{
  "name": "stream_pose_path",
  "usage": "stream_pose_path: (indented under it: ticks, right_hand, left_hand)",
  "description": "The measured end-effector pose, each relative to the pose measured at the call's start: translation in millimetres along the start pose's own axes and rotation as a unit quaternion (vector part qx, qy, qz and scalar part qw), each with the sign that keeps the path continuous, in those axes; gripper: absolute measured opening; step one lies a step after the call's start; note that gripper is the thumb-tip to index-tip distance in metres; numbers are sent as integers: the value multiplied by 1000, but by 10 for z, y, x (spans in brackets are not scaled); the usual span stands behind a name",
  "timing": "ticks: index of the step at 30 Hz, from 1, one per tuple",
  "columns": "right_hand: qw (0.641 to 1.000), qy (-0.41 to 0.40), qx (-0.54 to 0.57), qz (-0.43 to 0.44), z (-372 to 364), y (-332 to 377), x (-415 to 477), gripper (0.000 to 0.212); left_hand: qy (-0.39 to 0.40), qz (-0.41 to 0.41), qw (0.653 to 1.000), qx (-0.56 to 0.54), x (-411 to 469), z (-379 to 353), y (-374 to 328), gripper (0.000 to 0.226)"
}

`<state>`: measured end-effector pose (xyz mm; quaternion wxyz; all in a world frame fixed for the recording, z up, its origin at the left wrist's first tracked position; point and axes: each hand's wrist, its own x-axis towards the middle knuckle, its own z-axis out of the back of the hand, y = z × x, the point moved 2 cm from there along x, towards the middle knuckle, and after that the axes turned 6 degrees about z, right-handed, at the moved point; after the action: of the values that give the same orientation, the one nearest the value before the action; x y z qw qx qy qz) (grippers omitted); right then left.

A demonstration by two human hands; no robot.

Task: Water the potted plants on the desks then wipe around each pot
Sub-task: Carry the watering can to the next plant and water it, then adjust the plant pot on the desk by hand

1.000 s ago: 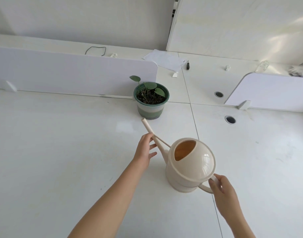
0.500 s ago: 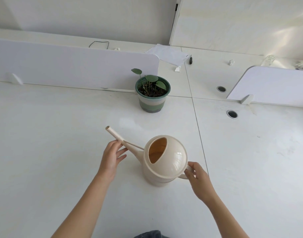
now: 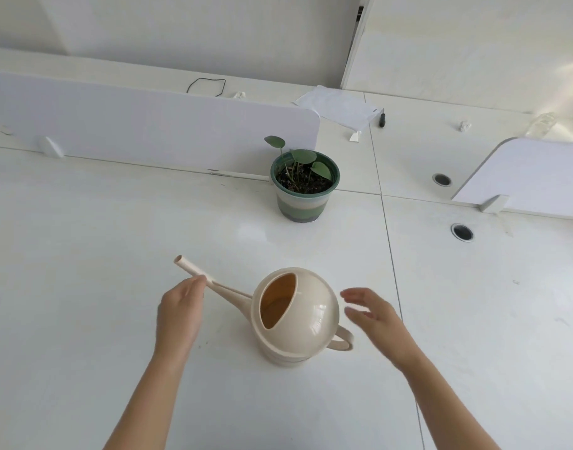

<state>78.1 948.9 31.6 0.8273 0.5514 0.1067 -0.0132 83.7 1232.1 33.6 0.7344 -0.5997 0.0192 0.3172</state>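
1. Watering can (image 3: 298, 316) stands upright on the desk (image 3: 83, 254), low centre. The plant pot (image 3: 303, 203) sits well apart at its 12 o'clock, by a divider (image 3: 148, 125).
2. Left hand (image 3: 181, 310): fingers curled on the spout (image 3: 194, 269) partway along, grasping it.
3. Right hand (image 3: 376, 316): slack, fingers spread, holding nothing. It is just beside the can's body, above the handle (image 3: 343, 341).
4. Long axis: spout points to 10 o'clock, handle to 4.
5. Both forearms enter from 6 o'clock, flanking the can.

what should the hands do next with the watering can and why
Probably let the left hand release the spout: the watering can stands on the desk, short of the potted plant, and the right hand is open, off its handle.
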Motion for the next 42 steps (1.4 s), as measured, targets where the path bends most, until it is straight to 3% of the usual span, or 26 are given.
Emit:
stream_pose_path:
  ticks: [5,9,12,15,20,26,31,35,39,42]
  right_hand:
    - [991,-123,54,14,246,203,571,21]
    - [980,-173,102,-2,263,305,1099,27]
    - [971,-198,136,-18,254,346,1492,36]
    - [967,-190,166,-34,222,399,1768,42]
    - [970,-146,193,-12,127,453,2076,42]
    - [945,-193,263,-17,5,382,2161,47]
    - [951,-180,249,-30,29,397,2275,52]
    - [956,-162,241,-44,156,425,2336,54]
    - [955,-169,240,-46,133,416,2248,55]
    - [957,-153,243,-31,36,427,2189,57]
  left_hand:
    - [38,-37,998,-44,128,-330,-519,17]
    - [91,-60,993,-43,498,-868,-791,33]
    - [121,-10,990,-78,861,-1277,-989,39]
    - [132,26,987,-85,1172,-1536,-1114,50]
    - [160,-12,977,-143,1505,-1846,-1260,49]
    - [158,-33,968,-192,1604,-1989,-1155,42]
    - [158,-38,967,-196,1544,-2075,-1009,44]
    - [149,-17,975,-162,1490,-2024,-880,74]
    - [132,8,975,-181,1561,-1939,-1048,42]
    - [172,-9,970,-173,1611,-1987,-1128,52]
